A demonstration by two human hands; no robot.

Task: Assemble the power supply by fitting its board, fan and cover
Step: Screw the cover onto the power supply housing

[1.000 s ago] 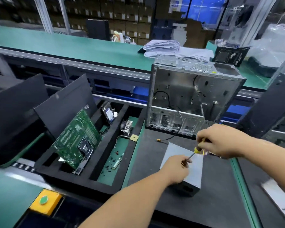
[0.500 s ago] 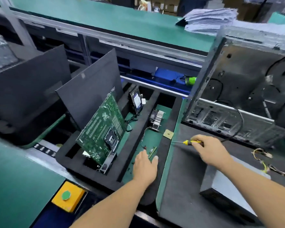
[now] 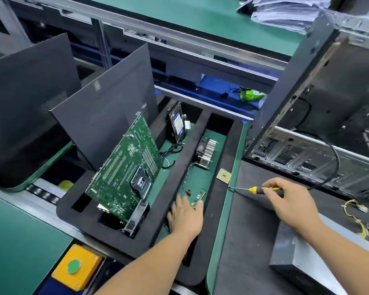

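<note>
Left hand [image 3: 186,213] has left the power supply [image 3: 303,260] at lower right, now flat, fingers apart, in the foam tray [image 3: 222,201] — hunting screws, probably. Right hand [image 3: 290,201] stays clamped on the screwdriver [image 3: 254,189].

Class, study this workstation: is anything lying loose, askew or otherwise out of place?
The small gold square chip sits loose on the rim of the black foam tray, not in a compartment. The green circuit board leans tilted in its slot, probably just stored that way.
</note>
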